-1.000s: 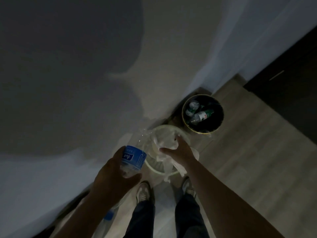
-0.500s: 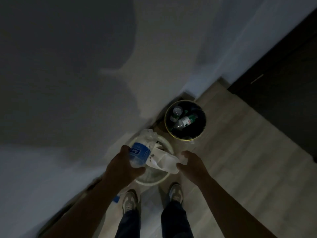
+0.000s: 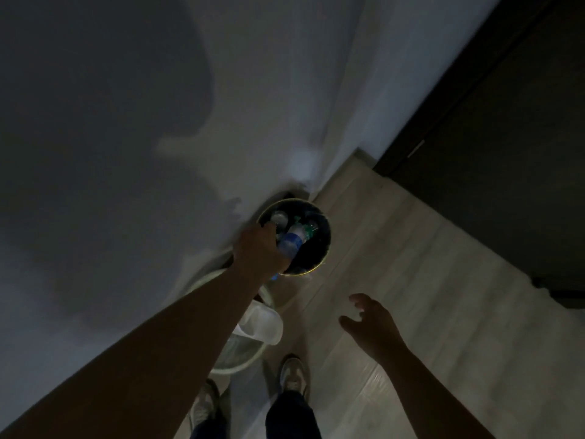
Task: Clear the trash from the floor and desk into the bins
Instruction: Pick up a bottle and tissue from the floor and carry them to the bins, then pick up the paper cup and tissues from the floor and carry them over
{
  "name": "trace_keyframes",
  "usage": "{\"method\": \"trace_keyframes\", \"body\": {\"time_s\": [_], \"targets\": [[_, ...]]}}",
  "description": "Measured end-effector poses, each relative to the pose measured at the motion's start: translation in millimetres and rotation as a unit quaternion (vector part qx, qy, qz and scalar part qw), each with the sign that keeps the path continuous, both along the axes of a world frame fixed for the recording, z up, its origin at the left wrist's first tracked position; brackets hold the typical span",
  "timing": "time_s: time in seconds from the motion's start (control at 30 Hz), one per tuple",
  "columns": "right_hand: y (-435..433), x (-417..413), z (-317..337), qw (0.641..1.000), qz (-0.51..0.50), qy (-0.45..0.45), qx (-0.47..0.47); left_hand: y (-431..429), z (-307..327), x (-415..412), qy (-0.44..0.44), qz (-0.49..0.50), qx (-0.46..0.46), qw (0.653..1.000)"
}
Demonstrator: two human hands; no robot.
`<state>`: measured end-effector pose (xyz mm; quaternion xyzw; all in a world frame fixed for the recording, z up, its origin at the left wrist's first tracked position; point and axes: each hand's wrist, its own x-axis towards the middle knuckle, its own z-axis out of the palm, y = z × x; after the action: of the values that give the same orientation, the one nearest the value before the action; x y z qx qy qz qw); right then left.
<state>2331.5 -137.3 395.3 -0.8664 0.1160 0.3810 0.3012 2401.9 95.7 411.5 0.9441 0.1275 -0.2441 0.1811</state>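
My left hand [image 3: 258, 250] grips a clear plastic bottle with a blue label [image 3: 289, 243] and holds it over the mouth of the black bin [image 3: 319, 245], which stands against the wall. Other bottles lie inside that bin. Nearer to me stands the white bin [image 3: 243, 362] with white paper trash in it, partly hidden under my left forearm. My right hand [image 3: 368, 323] hovers over the floor to the right, fingers spread and holding nothing.
A pale wall fills the left and top. Light wood-look floor [image 3: 427, 296] runs to the right. A dark door or cabinet [image 3: 506, 153] fills the upper right. My two shoes [image 3: 292, 375] stand just below the white bin.
My left hand has carried the bottle from above the white bin to above the black bin. My right hand has let go of the white paper and drawn back to the right.
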Motion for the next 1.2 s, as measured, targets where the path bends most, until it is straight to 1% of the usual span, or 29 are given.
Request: {"method": "trace_keyframes", "body": {"time_s": [0.1, 0.2, 0.33, 0.4, 0.47, 0.57, 0.63, 0.73, 0.8, 0.9, 1.0, 1.13, 1.2], "targets": [[-5.3, 3.0, 9.5, 1.0, 0.004, -0.004, 0.001, -5.1, 11.6, -5.7, 0.001, -0.051, 0.009, 0.999], [-5.1, 8.2, 25.0, 1.0, 0.007, -0.018, 0.012, -7.0, 30.1, -18.9, 0.003, -0.099, 0.038, 0.994], [0.2, 15.4, 54.0, 0.999, 0.019, -0.037, 0.025, -7.4, 64.5, -34.2, 0.024, -0.13, 0.055, 0.99], [3.8, 18.1, 72.4, 0.998, 0.026, -0.052, 0.034, -6.8, 84.3, -42.8, 0.039, -0.14, 0.049, 0.988], [7.1, 21.3, 94.0, 0.996, 0.041, -0.071, 0.04, -6.9, 107.2, -49.9, 0.034, -0.143, 0.047, 0.988], [13.4, 23.3, 128.7, 0.989, 0.093, -0.105, 0.039, -7.1, 144.9, -60.9, 0.018, -0.131, 0.049, 0.99], [18.6, 24.9, 154.1, 0.981, 0.144, -0.127, 0.038, -6.0, 172.8, -66.4, -0.003, -0.12, 0.052, 0.991], [27.1, 27.9, 194.0, 0.959, 0.242, -0.148, 0.013, -0.4, 216.2, -79.5, -0.026, -0.105, 0.049, 0.993], [35.4, 32.9, 223.6, 0.94, 0.291, -0.176, 0.007, 9.8, 244.0, -86.3, -0.049, -0.104, 0.064, 0.991], [54.4, 39.9, 269.4, 0.913, 0.345, -0.219, 0.009, 33.6, 282.3, -100.4, -0.065, -0.085, 0.082, 0.991], [85.6, 40.2, 317.4, 0.878, 0.401, -0.262, 0.017, 65.1, 320.8, -126.6, -0.095, -0.052, 0.107, 0.988], [144.8, 16.2, 375.3, 0.839, 0.451, -0.298, 0.068, 108.8, 369.0, -188.3, -0.148, 0.017, 0.142, 0.979], [180.2, -9.4, 400.9, 0.81, 0.487, -0.312, 0.094, 127.9, 393.9, -230.9, -0.171, 0.058, 0.162, 0.97]]}}
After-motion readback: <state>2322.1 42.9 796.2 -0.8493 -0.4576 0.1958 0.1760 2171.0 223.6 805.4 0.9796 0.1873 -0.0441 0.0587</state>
